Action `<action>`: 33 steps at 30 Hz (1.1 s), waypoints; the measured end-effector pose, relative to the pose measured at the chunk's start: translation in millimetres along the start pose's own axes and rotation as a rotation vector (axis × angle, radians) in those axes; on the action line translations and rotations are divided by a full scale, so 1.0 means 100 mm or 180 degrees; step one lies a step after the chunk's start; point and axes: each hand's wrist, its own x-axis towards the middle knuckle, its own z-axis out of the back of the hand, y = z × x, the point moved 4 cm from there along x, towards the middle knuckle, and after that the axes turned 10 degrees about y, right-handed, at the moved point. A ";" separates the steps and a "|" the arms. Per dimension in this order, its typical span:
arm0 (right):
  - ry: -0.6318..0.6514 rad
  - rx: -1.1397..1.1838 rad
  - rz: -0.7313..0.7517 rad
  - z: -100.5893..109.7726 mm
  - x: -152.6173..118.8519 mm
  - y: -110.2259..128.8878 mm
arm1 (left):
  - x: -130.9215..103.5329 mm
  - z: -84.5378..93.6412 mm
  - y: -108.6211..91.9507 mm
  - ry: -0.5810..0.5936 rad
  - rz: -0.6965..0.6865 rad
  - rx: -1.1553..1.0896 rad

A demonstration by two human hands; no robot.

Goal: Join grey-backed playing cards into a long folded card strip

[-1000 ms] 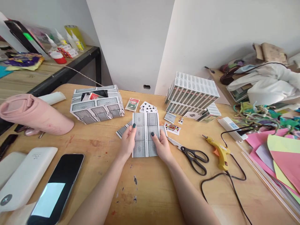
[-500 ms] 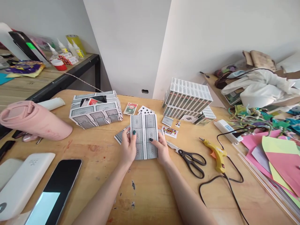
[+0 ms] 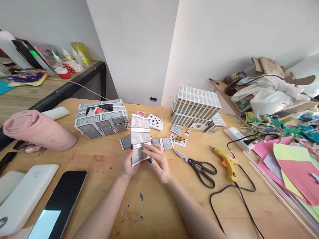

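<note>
Grey-patterned card panel (image 3: 140, 123), white-edged, tilted; left fingers (image 3: 131, 152) grip side, right fingers (image 3: 152, 153) extended, touching front.

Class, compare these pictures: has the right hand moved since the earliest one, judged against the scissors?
Yes: the right hand has moved left, farther from the resting scissors.

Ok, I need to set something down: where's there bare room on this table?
Bare, paint-specked wood shows between the phone and left forearm, and between that and the right forearm. It's crowded around the loose cards, stacked boxes, scissors and glue gun.
</note>
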 end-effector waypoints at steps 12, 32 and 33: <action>-0.0105 -0.2125 -0.0605 0.21 -0.06 -0.35 | 0.01 0.20 -0.44 0.0078 0.0140 -0.0397; -0.1228 -0.0515 -0.0515 0.33 -0.12 -0.39 | 0.02 0.19 -0.42 0.0055 0.0322 -0.0459; -0.1295 -0.0337 -0.0574 0.33 -0.13 -0.41 | 0.02 0.21 -0.41 0.0051 0.0301 -0.0462</action>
